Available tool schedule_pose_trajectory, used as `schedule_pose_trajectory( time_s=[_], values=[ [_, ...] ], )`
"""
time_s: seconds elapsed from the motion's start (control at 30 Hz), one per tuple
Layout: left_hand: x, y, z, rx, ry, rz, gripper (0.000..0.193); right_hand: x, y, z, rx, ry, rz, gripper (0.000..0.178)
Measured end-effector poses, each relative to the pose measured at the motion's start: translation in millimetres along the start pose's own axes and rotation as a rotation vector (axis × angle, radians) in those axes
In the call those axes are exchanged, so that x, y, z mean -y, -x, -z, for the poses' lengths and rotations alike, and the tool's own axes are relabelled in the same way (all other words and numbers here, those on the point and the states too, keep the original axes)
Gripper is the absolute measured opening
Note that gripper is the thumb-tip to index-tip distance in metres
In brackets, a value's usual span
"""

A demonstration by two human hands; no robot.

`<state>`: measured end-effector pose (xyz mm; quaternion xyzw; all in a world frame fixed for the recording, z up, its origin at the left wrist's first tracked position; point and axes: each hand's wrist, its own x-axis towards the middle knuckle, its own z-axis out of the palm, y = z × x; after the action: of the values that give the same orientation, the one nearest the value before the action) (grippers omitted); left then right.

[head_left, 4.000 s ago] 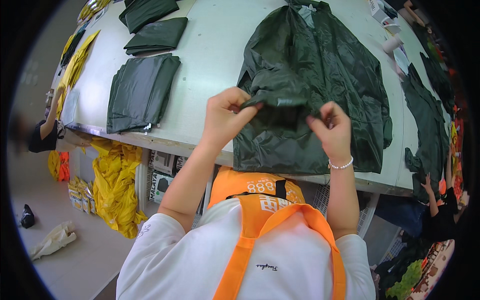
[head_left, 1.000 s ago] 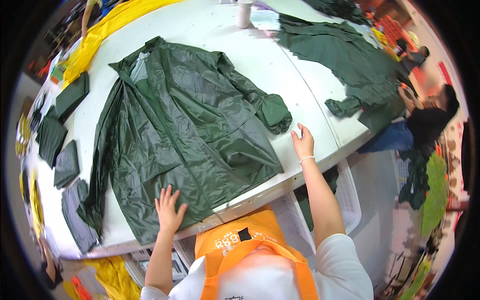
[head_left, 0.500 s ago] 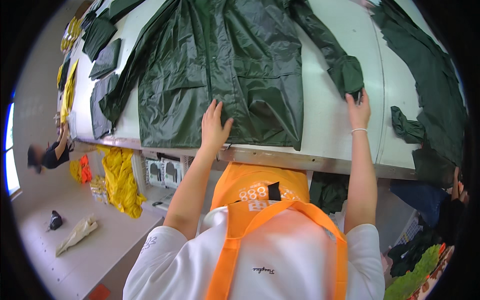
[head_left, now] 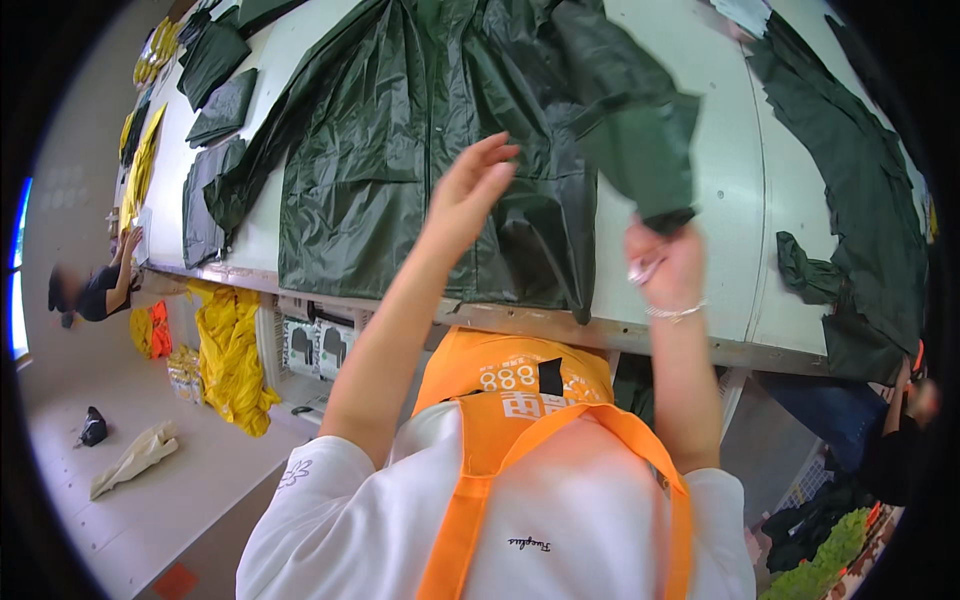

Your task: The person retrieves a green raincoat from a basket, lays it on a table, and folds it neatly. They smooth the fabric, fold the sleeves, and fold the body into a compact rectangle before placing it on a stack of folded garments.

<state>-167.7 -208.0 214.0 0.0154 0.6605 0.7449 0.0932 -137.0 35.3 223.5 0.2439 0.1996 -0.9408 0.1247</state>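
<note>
A dark green raincoat (head_left: 360,215) lies spread on the white table in front of me, its hem close to the front edge. My right hand (head_left: 668,262) is closed on the end of the raincoat's sleeve (head_left: 640,160), which is lifted and drawn toward me. Something small and pale shows at those fingers, too blurred to name. Over the middle of the coat hovers my left hand (head_left: 472,192), thumb and fingers apart, holding nothing.
Folded dark green garments (head_left: 222,108) lie along the table's left side. More dark green fabric (head_left: 850,180) stretches along the right. Yellow garments (head_left: 228,355) hang below the table at left. One person (head_left: 100,292) works at far left, another (head_left: 905,430) at right.
My right hand has pulled the sleeve inward and toward me, raising it off the table. My left hand has come up off the coat's lower front and shifted right.
</note>
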Motion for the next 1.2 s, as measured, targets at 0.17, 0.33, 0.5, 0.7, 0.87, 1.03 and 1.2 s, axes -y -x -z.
schedule_pose_trajectory(
  time_s=[0.17, 0.33, 0.5, 0.7, 0.87, 1.03, 1.2],
  values=[
    [-0.1, -21.9, -32.0, 0.232, 0.174, -0.052, 0.054, -62.8, 9.4, 21.6, 0.124, -0.122, -0.144, 0.017],
    [-5.5, -14.1, -34.3, 0.114, -0.163, -0.298, 0.051, -64.4, 24.9, 8.8, -0.061, 0.246, 0.011, 0.018],
    [-21.5, -15.7, -28.4, 0.088, 0.062, 0.083, 0.023, -44.8, 32.9, 29.7, -0.006, 0.844, 0.006, 0.025],
    [-23.4, -21.9, -15.6, 0.212, 0.282, 0.107, 0.017, 22.7, 8.8, 26.2, 0.122, 1.235, 0.456, 0.051],
    [-31.9, -30.9, -28.1, 0.193, 0.683, 0.223, 0.027, 18.1, -32.7, -17.4, 0.486, 1.171, 0.082, 0.083],
    [-45.1, -44.2, -28.9, 0.017, 0.750, 0.359, 0.024, 12.9, -13.5, -59.1, 0.495, 1.437, 0.579, 0.065],
    [-51.2, -49.0, -38.0, -0.028, 0.861, 0.437, 0.018, 12.8, 9.8, -68.7, 0.400, 1.342, 0.447, 0.053]
  ],
)
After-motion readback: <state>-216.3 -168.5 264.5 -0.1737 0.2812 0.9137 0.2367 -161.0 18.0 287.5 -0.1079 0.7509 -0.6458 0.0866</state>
